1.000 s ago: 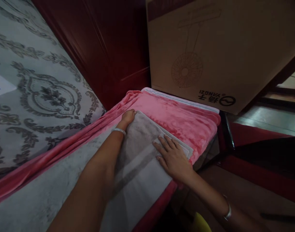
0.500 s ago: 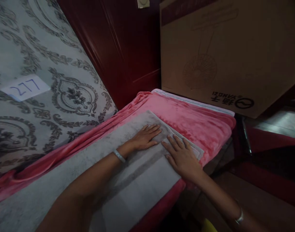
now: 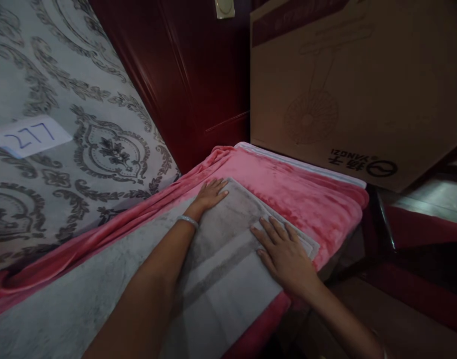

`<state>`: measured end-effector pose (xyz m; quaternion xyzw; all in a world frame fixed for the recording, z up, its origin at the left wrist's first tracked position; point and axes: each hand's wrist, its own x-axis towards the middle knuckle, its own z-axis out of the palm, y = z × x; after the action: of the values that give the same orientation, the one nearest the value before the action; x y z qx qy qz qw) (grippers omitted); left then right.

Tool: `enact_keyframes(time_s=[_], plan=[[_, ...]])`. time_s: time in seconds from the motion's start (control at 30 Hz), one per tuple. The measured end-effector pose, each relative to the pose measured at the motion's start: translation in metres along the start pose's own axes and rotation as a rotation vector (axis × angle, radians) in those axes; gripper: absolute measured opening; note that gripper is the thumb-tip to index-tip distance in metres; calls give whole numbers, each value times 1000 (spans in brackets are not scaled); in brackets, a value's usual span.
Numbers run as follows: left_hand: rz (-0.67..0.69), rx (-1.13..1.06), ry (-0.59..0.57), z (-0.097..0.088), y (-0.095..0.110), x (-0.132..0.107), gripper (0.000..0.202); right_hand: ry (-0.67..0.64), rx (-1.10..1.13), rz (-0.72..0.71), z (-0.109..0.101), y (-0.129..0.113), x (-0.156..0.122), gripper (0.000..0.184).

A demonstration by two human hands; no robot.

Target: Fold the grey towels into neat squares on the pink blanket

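A grey plush mat [image 3: 231, 279] with lighter and darker bands lies folded in layers along a pink plush blanket [image 3: 273, 174]. My left hand [image 3: 209, 194] rests flat near the mat's far left corner, fingers stretched out and holding nothing. Closer to the mat's right end, my right hand [image 3: 284, 249] lies palm down on the banded part, its fingers slightly spread. Part of the mat is hidden under my left forearm.
A large cardboard box [image 3: 348, 99] stands behind the blanket's far end. Patterned wallpaper [image 3: 112, 144] with a paper label [image 3: 30, 135] reading 277 is on the left, beside a dark red door [image 3: 198, 70]. Dark red furniture [image 3: 422, 229] is at the right.
My left hand has slid left and away across the mat toward its far left corner. My right hand stays in almost the same place on the mat.
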<state>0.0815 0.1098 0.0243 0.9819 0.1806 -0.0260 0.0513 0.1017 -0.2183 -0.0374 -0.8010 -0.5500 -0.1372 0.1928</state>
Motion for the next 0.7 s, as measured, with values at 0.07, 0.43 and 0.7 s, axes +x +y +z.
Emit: enact_keyframes(time_s=[0.07, 0.43, 0.7], plan=[[-28, 22, -28, -5, 5, -1, 64, -19, 8, 11, -2, -1, 1, 50], [431, -10, -91, 5, 68, -21, 68, -33, 44, 34, -10, -5, 3, 49], [167, 5, 1, 7, 38, 42, 64, -43, 79, 43, -9, -3, 2, 50]])
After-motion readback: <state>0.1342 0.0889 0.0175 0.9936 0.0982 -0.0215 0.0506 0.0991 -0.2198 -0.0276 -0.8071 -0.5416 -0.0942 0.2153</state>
